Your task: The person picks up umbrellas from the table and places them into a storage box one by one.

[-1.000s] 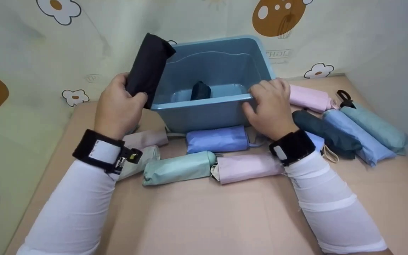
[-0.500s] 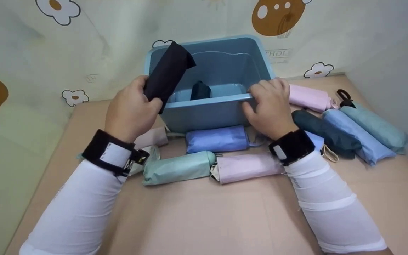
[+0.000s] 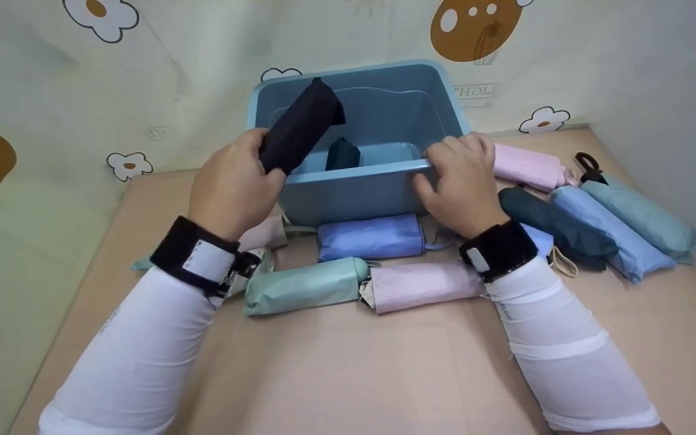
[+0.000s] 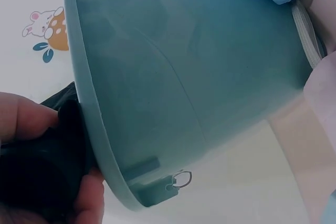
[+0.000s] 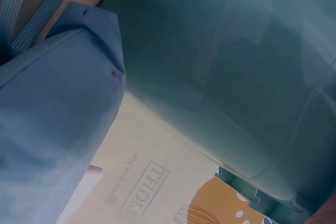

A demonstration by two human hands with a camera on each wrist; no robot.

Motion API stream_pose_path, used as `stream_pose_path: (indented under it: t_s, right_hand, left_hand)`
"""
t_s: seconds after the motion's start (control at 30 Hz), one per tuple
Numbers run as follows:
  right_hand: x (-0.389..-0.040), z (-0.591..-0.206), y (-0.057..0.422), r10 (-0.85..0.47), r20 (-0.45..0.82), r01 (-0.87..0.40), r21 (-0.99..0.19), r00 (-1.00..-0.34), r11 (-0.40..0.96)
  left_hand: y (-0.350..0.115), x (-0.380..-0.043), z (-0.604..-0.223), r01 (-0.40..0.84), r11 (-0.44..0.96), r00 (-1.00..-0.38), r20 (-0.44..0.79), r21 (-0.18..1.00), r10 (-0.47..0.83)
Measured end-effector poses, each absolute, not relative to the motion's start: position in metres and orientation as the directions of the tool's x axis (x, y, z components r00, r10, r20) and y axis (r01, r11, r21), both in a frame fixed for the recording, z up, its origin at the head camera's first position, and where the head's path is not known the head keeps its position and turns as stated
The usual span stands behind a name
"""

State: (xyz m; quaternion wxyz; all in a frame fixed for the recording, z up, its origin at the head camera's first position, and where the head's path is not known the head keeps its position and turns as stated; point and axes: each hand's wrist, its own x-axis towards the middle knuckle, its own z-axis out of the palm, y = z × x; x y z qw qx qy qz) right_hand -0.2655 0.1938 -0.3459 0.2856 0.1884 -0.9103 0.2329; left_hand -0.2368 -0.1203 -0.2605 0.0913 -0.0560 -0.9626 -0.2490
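My left hand (image 3: 233, 181) grips the near end of a black folded umbrella (image 3: 302, 127). The umbrella slants up and right over the left part of a blue plastic bin (image 3: 348, 196). In the left wrist view the thumb and fingers close round the dark umbrella (image 4: 37, 177), beside the bin's rim (image 4: 92, 108). With fingers over the top and thumb outside, my right hand (image 3: 460, 181) holds the bin's front rim near the right corner. One dark folded umbrella (image 3: 343, 155) lies inside the bin, partly hidden by the front wall.
Folded umbrellas lie before the bin: blue (image 3: 372, 237), mint green (image 3: 306, 287), pale pink (image 3: 426, 286). At the right are a pink one (image 3: 529, 166), a dark green one (image 3: 556, 229), a light blue one (image 3: 611, 232) and a grey-green one (image 3: 641, 217). A patterned wall (image 3: 203, 78) stands behind.
My left hand has moved right with the black umbrella, which now tilts lower over the bin's opening. The right hand and the bin have stayed put.
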Motion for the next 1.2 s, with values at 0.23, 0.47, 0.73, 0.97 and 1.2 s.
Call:
stream_pose_path:
  t_s: [0.23,0.47,0.73,0.97,1.2]
  right_hand:
    - [-0.265,-0.346,0.194,-0.208,0.599,-0.473,-0.325,-0.773,0.819]
    - [-0.265,-0.346,0.194,-0.206,0.596,-0.468,-0.326,-0.776,0.821]
    - [-0.265,-0.346,0.193,-0.204,0.600,-0.467,-0.323,-0.774,0.823]
    - [-0.265,-0.347,0.193,-0.205,0.600,-0.467,-0.321,-0.773,0.824]
    - [-0.266,-0.347,0.194,-0.203,0.594,-0.466,-0.330,-0.778,0.821]
  left_hand:
    - [-0.114,-0.240,-0.256,0.141,0.892,-0.984,0.161,0.429,0.078]
    - [-0.108,-0.241,-0.254,0.158,0.907,-0.983,0.150,0.391,0.107]
    - [-0.104,-0.244,-0.254,0.190,0.908,-0.976,0.176,0.374,0.132]
    - [-0.101,-0.249,-0.259,0.210,0.915,-0.970,0.188,0.344,0.152]
    - [-0.098,-0.255,-0.264,0.228,0.914,-0.966,0.197,0.335,0.169]
